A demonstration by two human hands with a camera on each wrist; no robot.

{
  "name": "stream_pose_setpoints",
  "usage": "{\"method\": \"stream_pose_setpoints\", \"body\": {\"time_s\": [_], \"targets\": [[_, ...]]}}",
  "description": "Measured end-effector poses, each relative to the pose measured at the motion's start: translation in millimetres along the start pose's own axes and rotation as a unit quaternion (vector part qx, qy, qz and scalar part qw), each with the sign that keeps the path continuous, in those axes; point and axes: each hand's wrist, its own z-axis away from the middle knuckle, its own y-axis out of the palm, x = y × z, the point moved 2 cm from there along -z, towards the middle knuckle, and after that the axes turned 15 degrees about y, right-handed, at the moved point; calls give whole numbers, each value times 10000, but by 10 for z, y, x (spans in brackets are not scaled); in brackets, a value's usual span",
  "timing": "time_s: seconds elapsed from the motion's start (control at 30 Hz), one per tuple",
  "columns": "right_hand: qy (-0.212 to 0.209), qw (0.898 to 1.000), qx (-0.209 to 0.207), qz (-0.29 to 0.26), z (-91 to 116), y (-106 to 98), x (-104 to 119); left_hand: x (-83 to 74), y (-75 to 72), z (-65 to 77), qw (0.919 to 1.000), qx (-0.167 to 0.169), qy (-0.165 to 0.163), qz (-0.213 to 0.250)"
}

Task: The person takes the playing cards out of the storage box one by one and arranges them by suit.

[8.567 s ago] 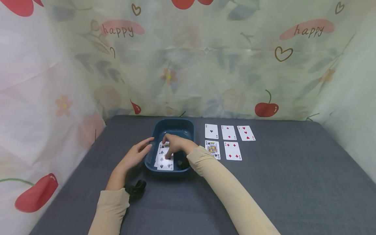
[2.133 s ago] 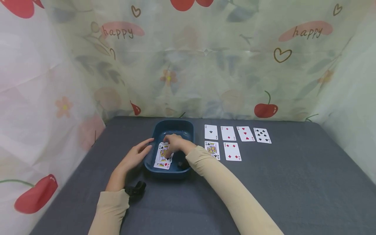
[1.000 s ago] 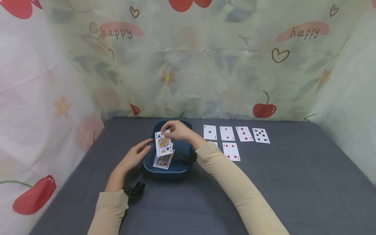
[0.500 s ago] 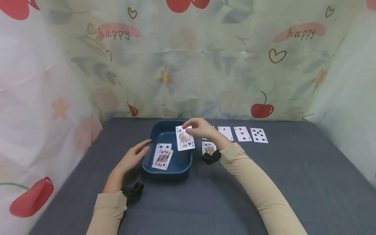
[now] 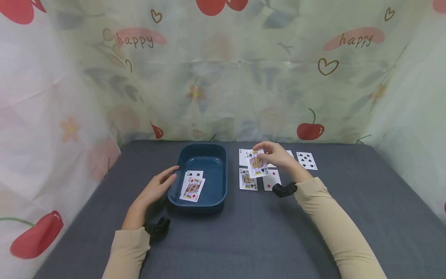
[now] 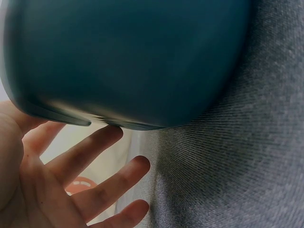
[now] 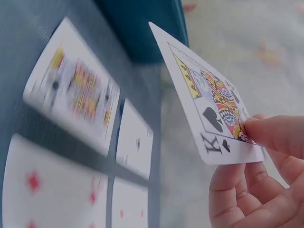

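Observation:
My right hand pinches a king of spades by its upper right part, thumb on its face. In the head view the card hangs tilted over the cards on the table, overlapping the upper row. My left hand stays at the left side of a blue plastic tub. In the left wrist view its fingers are spread and fairly straight, one fingertip at the tub's outer wall. Inside the tub, a diamond face card partly covers a spade card.
A king of clubs and a four of diamonds form the lower row. Behind, an ace of clubs and others are partly hidden, with a seven of spades at right. A patterned curtain borders the grey table.
The seven of spades went from the tub to the upper row. My right hand then lifted the king of spades from the tub and carried it right. The left hand stays by the tub.

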Motion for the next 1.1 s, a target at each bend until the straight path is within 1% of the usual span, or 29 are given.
{"method": "stream_pose_setpoints", "body": {"time_s": [0.1,0.3,0.43,0.63,0.8,0.87,1.0,1.1], "targets": [[234,9995,-220,-5,18,-150,-179,2,-5,7,10000,12,-5,5],[775,9953,-584,49,89,-449,-528,4,-8,13,10000,37,6,-39],[1074,9909,-798,146,156,-644,-752,6,-6,9,10000,26,1,-47],[1626,9802,-1056,395,249,-884,-1060,10,-11,12,10000,-6,-10,-83],[1870,9740,-1131,603,281,-1021,-1278,5,-13,14,10000,-2,-9,-72],[1876,9726,-1132,777,282,-1059,-1347,-1,-13,14,10000,2,-21,-75],[2008,9667,-1142,1104,283,-1088,-1446,-14,-9,14,9999,35,-56,-92],[2034,9653,-1120,1194,289,-1086,-1490,-15,-11,14,9999,40,-69,-107]]}}
